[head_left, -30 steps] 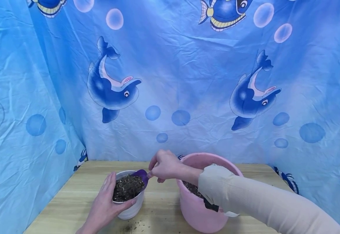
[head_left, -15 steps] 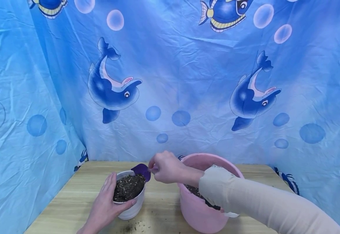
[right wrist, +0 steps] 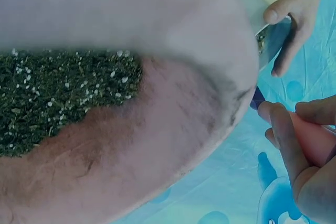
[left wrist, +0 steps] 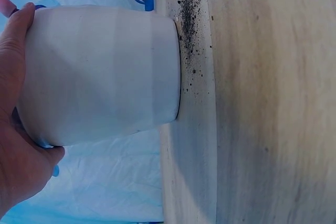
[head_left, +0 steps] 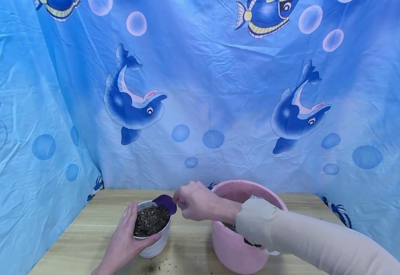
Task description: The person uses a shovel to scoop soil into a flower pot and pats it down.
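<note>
My left hand (head_left: 119, 238) grips a white plant pot (head_left: 156, 246), thumb along the near side and fingers at the left rim. Dark soil (head_left: 151, 221) fills the pot close to its top. In the left wrist view the pot (left wrist: 105, 69) stands on the table, held near its rim. My right hand (head_left: 198, 202) holds a small trowel by its handle. The purple blade (head_left: 165, 203) is tipped over the pot's far right rim. From the right wrist, the pinkish handle (right wrist: 315, 137) shows between thumb and fingers; most of the blade is hidden behind the pink bucket's rim.
A large pink bucket (head_left: 235, 248) stands to the right under my right forearm, with white-flecked soil (right wrist: 68, 90) inside. Spilled soil (head_left: 151, 266) lies on the wooden table (head_left: 79, 233) in front of the pot. A blue dolphin-print cloth (head_left: 200, 95) hangs behind and at the sides.
The purple blade has turned and tipped up from the soil to the pot's far right rim. My right hand has rotated and lowered slightly; my left hand has stayed on the pot.
</note>
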A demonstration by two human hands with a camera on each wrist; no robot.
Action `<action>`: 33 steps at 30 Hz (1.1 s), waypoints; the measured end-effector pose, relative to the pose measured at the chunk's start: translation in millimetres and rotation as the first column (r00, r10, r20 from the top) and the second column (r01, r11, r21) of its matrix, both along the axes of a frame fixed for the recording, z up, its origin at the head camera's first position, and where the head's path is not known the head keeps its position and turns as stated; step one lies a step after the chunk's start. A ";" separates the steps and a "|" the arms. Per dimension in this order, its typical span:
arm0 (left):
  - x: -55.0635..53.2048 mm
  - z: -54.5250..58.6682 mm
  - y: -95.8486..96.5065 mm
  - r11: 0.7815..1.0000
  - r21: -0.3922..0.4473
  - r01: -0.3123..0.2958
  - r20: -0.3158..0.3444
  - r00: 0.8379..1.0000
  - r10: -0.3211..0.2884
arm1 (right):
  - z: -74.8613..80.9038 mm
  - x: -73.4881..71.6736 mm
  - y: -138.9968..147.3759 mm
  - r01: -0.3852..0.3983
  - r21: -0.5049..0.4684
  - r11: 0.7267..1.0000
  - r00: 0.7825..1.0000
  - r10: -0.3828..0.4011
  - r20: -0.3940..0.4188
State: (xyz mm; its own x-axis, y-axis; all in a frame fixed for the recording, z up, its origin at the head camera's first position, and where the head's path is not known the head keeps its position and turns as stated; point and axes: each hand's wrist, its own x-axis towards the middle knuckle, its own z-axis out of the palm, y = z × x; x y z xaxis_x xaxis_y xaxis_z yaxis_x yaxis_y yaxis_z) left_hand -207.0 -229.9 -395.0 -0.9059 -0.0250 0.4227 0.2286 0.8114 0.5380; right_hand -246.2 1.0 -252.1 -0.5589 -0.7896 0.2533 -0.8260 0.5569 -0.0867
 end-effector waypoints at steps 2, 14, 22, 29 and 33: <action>0.4 -0.4 0.2 1.000 0.001 0.000 -0.006 1.000 0.000 | -0.9 2.2 -0.7 0.000 -0.001 1.000 1.000 0.000 0.013; 1.3 0.2 1.3 0.999 0.045 -0.012 0.025 1.000 0.011 | -5.7 17.8 -8.9 0.052 -0.027 0.998 0.995 -0.050 0.084; 2.6 0.9 1.4 0.997 0.073 -0.035 0.089 0.996 0.028 | -13.5 22.4 -19.3 0.056 -0.062 0.996 0.992 -0.049 0.119; 2.0 0.1 1.0 0.996 0.084 -0.031 0.057 0.998 0.027 | -17.5 12.7 -22.9 0.045 -0.037 0.998 0.998 -0.043 0.052; 3.7 0.5 0.9 0.995 0.090 -0.032 0.047 0.998 0.028 | -16.3 10.2 -21.4 0.018 0.004 1.000 1.000 -0.018 -0.010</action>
